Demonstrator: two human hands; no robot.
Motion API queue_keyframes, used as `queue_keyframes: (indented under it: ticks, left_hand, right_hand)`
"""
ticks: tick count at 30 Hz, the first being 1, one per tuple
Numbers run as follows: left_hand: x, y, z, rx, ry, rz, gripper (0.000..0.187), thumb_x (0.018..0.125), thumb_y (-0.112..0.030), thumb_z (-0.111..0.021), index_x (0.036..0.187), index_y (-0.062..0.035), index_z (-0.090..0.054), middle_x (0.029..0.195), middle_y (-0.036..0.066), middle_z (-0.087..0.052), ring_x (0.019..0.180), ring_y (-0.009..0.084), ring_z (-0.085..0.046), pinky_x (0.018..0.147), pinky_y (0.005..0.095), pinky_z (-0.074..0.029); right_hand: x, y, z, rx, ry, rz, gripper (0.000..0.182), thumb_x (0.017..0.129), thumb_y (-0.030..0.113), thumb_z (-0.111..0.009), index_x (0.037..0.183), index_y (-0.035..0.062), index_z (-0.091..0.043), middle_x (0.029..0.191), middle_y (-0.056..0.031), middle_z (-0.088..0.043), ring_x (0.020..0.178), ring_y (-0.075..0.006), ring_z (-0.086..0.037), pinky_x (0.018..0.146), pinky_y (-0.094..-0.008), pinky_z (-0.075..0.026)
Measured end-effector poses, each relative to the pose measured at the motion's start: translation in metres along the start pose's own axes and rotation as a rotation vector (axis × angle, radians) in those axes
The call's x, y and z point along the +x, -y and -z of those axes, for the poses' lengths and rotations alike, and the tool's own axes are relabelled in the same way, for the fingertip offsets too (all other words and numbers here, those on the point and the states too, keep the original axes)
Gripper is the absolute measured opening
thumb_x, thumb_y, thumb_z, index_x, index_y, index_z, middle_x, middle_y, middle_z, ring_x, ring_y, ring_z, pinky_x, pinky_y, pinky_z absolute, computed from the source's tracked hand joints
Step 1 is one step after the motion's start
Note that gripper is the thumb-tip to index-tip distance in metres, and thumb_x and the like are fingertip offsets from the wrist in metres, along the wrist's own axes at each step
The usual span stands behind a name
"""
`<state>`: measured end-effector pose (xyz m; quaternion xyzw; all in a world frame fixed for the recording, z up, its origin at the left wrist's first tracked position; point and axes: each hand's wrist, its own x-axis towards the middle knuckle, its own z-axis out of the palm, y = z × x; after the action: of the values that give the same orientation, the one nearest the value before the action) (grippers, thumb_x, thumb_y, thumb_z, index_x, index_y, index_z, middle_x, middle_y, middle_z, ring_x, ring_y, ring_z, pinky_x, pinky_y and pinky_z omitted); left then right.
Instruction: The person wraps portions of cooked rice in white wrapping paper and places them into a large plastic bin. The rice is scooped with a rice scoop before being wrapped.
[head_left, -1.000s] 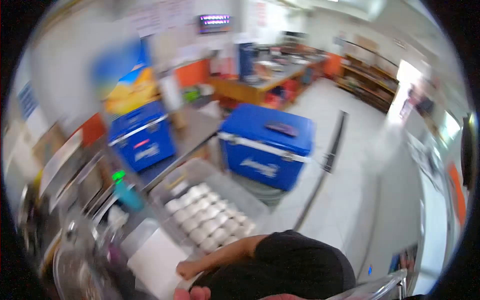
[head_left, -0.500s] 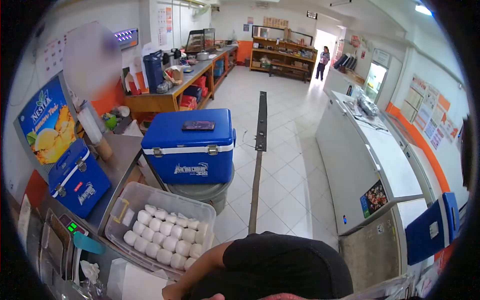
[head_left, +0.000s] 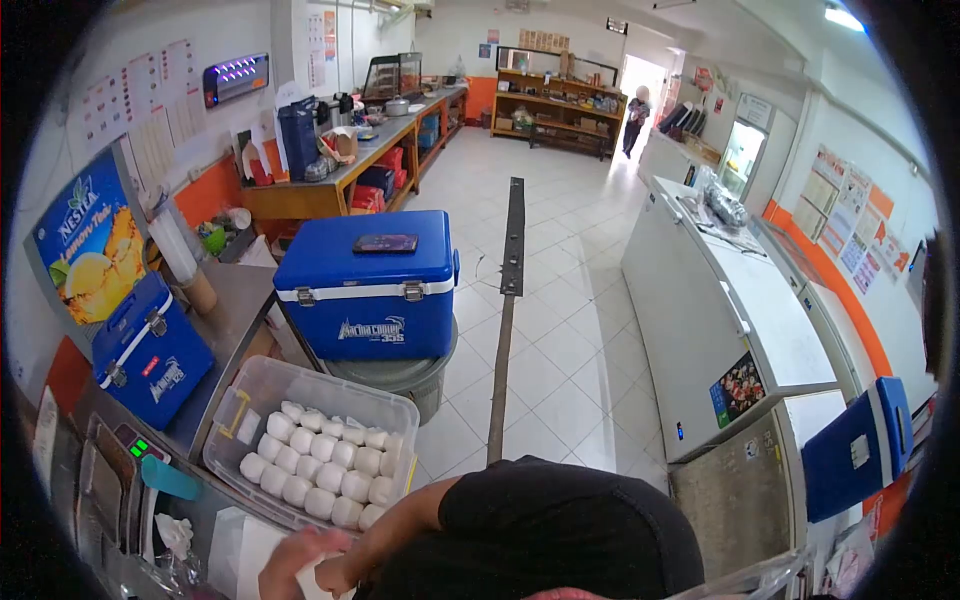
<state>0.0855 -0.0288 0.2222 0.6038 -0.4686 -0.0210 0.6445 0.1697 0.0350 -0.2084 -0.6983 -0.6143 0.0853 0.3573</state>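
My left hand [head_left: 300, 563] is at the bottom left, smeared by motion, over a white sheet [head_left: 240, 552] near the bin's front edge. My right arm, in a black sleeve [head_left: 570, 520], crosses the bottom of the view towards the left. Its hand [head_left: 335, 577] is low beside the left one, fingers hidden. Just beyond both hands, a clear plastic bin [head_left: 325, 376] holds rows of round white dough balls [head_left: 300, 465]. What either hand holds cannot be made out.
A blue cooler [head_left: 365, 285] with a phone [head_left: 386, 243] on its lid stands behind the bin. Left are a smaller blue cooler [head_left: 155, 350], a scale [head_left: 137, 443] and a teal cup [head_left: 170, 478]. White freezers [head_left: 730, 300] line the right. A person [head_left: 637, 120] stands by the doorway.
My left hand has come into view at the bottom left, beside the right forearm. The camera's view has shifted slightly. The dough balls look unchanged.
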Motion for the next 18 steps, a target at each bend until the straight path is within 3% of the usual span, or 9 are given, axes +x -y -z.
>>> queue_keyframes:
  ticks: [2,4,5,8,14,18]
  left_hand:
    - [-0.023,0.015,0.013,0.569,-0.076,0.216,0.036,0.082,-0.020,-0.053,0.107,0.0054,-0.052,0.096,0.018,-0.059,0.085,0.0271,-0.056,0.076,0.0362,-0.044]
    - [-0.066,0.054,0.016,0.878,-0.385,0.322,0.025,0.080,-0.015,-0.063,0.097,0.0017,-0.058,0.086,0.014,-0.059,0.078,0.0251,-0.057,0.072,0.0350,-0.046]
    - [-0.093,0.068,0.019,0.884,-0.391,0.314,0.025,0.080,-0.015,-0.063,0.097,0.0017,-0.058,0.086,0.014,-0.059,0.078,0.0251,-0.057,0.072,0.0350,-0.046]
    - [-0.184,0.106,0.025,1.341,-0.315,0.708,0.052,0.080,-0.033,-0.057,0.118,-0.0009,-0.043,0.099,0.026,-0.055,0.094,0.0341,-0.053,0.083,0.0460,-0.041]
    - [-0.238,0.153,0.013,1.371,-0.257,0.810,0.050,0.080,-0.031,-0.057,0.117,-0.0003,-0.043,0.098,0.025,-0.055,0.091,0.0328,-0.054,0.080,0.0452,-0.042]
    - [-0.257,0.173,0.002,1.381,-0.202,0.858,0.048,0.080,-0.030,-0.056,0.116,0.0002,-0.044,0.096,0.024,-0.056,0.088,0.0317,-0.055,0.078,0.0445,-0.042]
  right_hand:
    - [-0.006,0.034,0.030,-0.003,0.045,-0.175,0.025,0.051,0.024,-0.061,0.050,0.0002,-0.056,0.047,-0.0185,-0.050,0.044,-0.0332,-0.049,0.045,-0.0421,-0.038]
    - [-0.005,0.043,0.041,-0.045,0.059,-0.233,0.022,0.052,0.021,-0.061,0.050,0.0003,-0.057,0.049,-0.0190,-0.052,0.045,-0.0331,-0.050,0.047,-0.0422,-0.040]
    - [-0.005,0.044,0.047,-0.038,0.045,-0.206,0.021,0.053,0.021,-0.061,0.050,0.0003,-0.057,0.049,-0.0190,-0.052,0.045,-0.0330,-0.050,0.047,-0.0422,-0.040]
    - [-0.012,0.045,0.060,-0.010,0.008,-0.128,0.019,0.053,0.018,-0.061,0.050,0.0001,-0.057,0.050,-0.0192,-0.053,0.047,-0.0330,-0.051,0.048,-0.0421,-0.040]
    - [-0.024,0.060,0.051,0.119,-0.079,0.005,0.014,0.055,0.013,-0.060,0.051,-0.0001,-0.058,0.052,-0.0194,-0.054,0.049,-0.0329,-0.052,0.049,-0.0419,-0.041]
    - [-0.029,0.066,0.052,0.055,-0.121,-0.040,0.009,0.057,0.008,-0.059,0.055,-0.0008,-0.060,0.058,-0.0198,-0.057,0.052,-0.0331,-0.053,0.051,-0.0406,-0.042]
